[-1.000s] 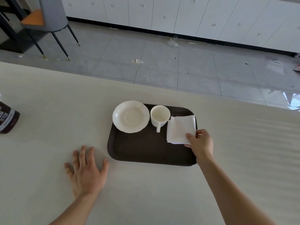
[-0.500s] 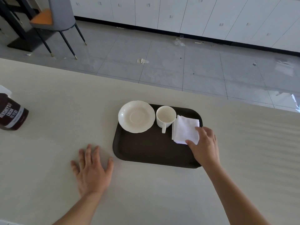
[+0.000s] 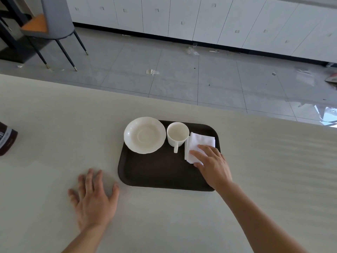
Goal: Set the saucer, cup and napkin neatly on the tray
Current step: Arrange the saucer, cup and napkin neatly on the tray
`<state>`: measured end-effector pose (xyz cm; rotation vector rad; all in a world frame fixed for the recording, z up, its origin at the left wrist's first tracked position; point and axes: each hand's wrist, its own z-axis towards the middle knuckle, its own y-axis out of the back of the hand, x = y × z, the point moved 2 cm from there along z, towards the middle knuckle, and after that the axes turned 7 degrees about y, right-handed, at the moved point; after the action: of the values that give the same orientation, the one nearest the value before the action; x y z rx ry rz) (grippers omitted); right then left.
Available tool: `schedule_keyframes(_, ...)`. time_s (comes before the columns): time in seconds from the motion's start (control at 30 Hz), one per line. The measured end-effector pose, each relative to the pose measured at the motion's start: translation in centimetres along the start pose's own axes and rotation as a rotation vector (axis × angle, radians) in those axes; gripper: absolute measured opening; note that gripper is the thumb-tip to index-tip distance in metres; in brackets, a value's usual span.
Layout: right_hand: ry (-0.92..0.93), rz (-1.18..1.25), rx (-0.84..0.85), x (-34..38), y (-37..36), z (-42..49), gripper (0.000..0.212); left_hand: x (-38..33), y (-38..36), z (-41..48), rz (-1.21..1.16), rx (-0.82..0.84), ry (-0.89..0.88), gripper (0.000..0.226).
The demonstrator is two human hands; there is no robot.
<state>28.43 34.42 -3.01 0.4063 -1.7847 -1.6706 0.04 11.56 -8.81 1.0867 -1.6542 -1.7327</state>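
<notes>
A dark brown tray (image 3: 155,172) lies on the pale table. On its far left corner sits a white saucer (image 3: 145,135), overhanging the tray's rim a little. An empty white cup (image 3: 177,134) stands to the right of it, handle pointing toward me. A folded white napkin (image 3: 199,143) lies at the tray's far right. My right hand (image 3: 213,166) rests flat on the napkin's near part, fingers spread and pressing down. My left hand (image 3: 94,199) lies flat on the table, left of the tray, holding nothing.
A dark brown bottle (image 3: 6,139) with a label stands at the table's left edge. Beyond the table's far edge are grey floor tiles with scraps of litter, a grey chair (image 3: 54,24) at the far left, and white cabinets.
My right hand has slid from the napkin's near right corner up onto the napkin, now lying flat on it. The napkin has shifted slightly. My left hand stays flat on the table.
</notes>
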Motion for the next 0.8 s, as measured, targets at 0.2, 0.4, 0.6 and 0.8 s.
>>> schedule_keyframes(0.2, 0.057, 0.007, -0.031, -0.7, 0.5, 0.3, 0.036, -0.1, 0.1, 0.0, -0.007, -0.004, -0.002, 0.078)
schedule_keyframes(0.4, 0.036, 0.053, -0.062, -1.2, 0.2, 1.3, 0.036, -0.1, 0.0, 0.1, 0.006, -0.003, -0.003, 0.078)
schedule_keyframes(0.6, 0.086, 0.093, -0.091, -1.4, -0.6, 1.6, 0.034, -0.2, 0.1, 0.0, 0.001, 0.000, 0.000, 0.078)
schedule_keyframes(0.8, 0.073, 0.106, -0.069, -2.0, -0.7, 2.0, 0.041, -0.1, 0.2, 0.0, 0.009, 0.006, -0.002, 0.079)
